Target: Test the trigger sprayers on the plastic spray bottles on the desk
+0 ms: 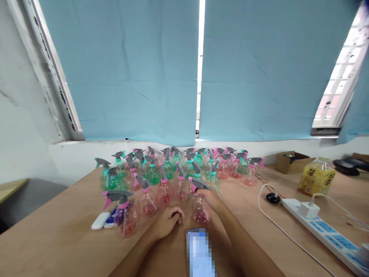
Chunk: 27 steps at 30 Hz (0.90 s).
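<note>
A grey trigger sprayer head [200, 184] with pink parts is gripped in the curled fingers of my right hand [210, 197]. Just beneath it stands a clear pinkish bottle [201, 211]; whether the head is joined to its neck, I cannot tell. My left hand [169, 221] rests on the table to the left of this bottle, fingers curled in and nothing visible in them. Close by on the left are a pink spray bottle [148, 202] and a nearer one [127, 219]. Between my forearms lies a phone [200, 250] with a blurred screen.
Several green and pink spray bottles [152, 173] crowd the back of the table [66, 231]. A white case [100, 221] lies left. On the right are a power strip [325, 234] with cables, a black disc [273, 198], a yellow-labelled jug [317, 177] and a cardboard box [291, 163].
</note>
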Each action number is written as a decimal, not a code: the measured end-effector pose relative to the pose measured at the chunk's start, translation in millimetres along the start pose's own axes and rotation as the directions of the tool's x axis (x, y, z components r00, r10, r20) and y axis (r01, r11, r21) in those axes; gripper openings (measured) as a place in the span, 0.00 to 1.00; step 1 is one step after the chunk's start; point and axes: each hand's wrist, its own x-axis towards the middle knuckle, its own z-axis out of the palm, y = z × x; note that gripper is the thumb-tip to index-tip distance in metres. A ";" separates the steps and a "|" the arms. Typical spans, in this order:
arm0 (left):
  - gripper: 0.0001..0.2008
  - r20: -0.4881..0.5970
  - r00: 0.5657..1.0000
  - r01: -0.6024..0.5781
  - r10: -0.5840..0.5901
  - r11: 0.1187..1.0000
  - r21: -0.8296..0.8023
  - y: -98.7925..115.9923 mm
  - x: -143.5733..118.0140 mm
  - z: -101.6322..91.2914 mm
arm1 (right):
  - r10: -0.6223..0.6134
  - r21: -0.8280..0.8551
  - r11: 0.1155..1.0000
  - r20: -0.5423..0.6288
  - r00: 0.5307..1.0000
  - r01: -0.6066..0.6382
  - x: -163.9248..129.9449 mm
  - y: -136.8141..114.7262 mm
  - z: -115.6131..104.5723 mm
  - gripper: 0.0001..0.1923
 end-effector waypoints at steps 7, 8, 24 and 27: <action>0.11 0.002 1.000 0.003 -0.003 1.000 -0.006 -0.6 -0.2 0.1 | -0.051 -0.014 0.999 0.034 0.998 0.052 -2.4 1.3 -2.5 0.11; 0.11 0.002 1.000 0.007 -0.007 1.000 -0.001 -0.7 -0.1 0.3 | -0.053 -0.005 0.999 0.046 0.998 0.053 -2.7 1.9 -3.2 0.12; 0.12 0.000 1.000 -0.004 0.004 1.000 0.020 -0.2 -0.3 0.1 | -0.055 0.013 0.998 0.013 0.998 0.054 -3.6 5.7 -3.1 0.09; 0.12 -0.002 1.000 -0.002 0.002 1.000 0.028 -0.9 -0.1 -0.6 | -0.035 -0.006 0.999 0.002 0.999 0.035 -1.3 8.2 -2.6 0.07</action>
